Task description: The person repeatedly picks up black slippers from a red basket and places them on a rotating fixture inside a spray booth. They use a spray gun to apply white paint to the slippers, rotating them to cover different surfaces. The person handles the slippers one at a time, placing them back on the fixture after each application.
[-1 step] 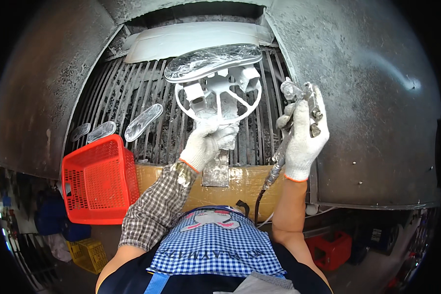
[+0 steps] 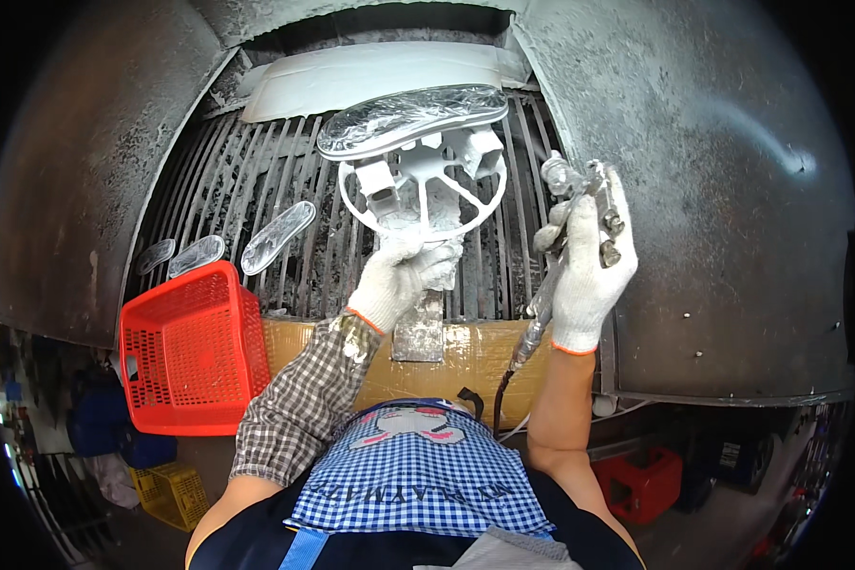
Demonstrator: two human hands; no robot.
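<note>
My left hand (image 2: 397, 275), in a white knit glove, is closed at the near rim of a white-coated spoked wheel (image 2: 424, 190). On top of blocks on that wheel rests a shoe sole (image 2: 413, 119) with a white edge and a dark face under wrinkled clear film. To the right, apart from the wheel, my gloved right hand (image 2: 594, 261) is wrapped round a spray gun (image 2: 562, 180) caked with pale residue. Its nozzle end points toward the upper left, and a dark hose (image 2: 501, 399) runs down from its handle. No spray can be made out.
Beneath is a slatted metal grate (image 2: 285, 171) with several film-covered soles (image 2: 278, 237) at left. A red basket (image 2: 195, 342) stands at its front left corner. Metal walls (image 2: 731, 237) flank both sides; a white sheet (image 2: 370, 71) lies at the back. Brown cardboard (image 2: 475, 351) covers the front edge.
</note>
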